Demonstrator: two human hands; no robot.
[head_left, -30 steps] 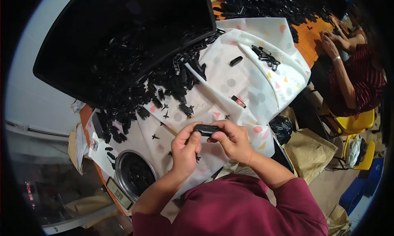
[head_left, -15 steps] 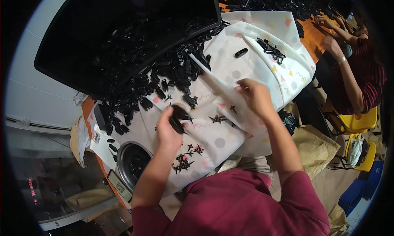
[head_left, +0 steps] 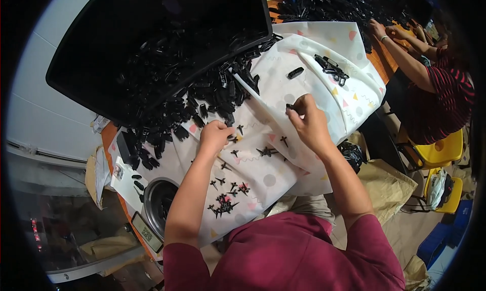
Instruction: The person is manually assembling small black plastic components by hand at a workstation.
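Right hand (head_left: 311, 121) pinches a dark part (head_left: 289, 107), left hand (head_left: 215, 136) has unclear grip, few black pieces (head_left: 332, 69) lie apart, large heap (head_left: 217, 96) is left.

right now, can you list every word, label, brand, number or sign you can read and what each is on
No words, brands or numbers can be read clearly.
Phone-like device: a square code pattern; no legible lettering.
Red marks at far left: too blurred to read.
White sheet beside the metal bowl: small marks, too small to read.
Black piece in the right hand: too small to tell.
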